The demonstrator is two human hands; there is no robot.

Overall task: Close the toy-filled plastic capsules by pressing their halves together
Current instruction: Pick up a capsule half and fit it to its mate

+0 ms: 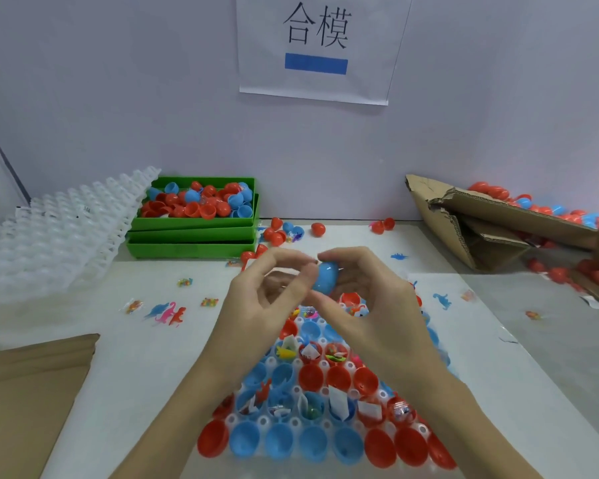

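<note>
Both hands are raised above the middle of the table. My right hand [357,288] grips a blue capsule [325,278] between thumb and fingers. My left hand [267,288] meets it from the left, its fingertips curled and pinching the capsule's left end. Below my wrists lies a white holder tray [263,422] with rows of red and blue capsule halves, several of them holding small toys and paper slips. The front row has empty red and blue halves [281,440].
Stacked green bins [191,233] with red and blue halves stand at back left, beside white empty trays [56,229]. A torn cardboard box [464,219] with capsules sits at back right. Loose capsules [318,229] and small dinosaur toys [168,314] are scattered around.
</note>
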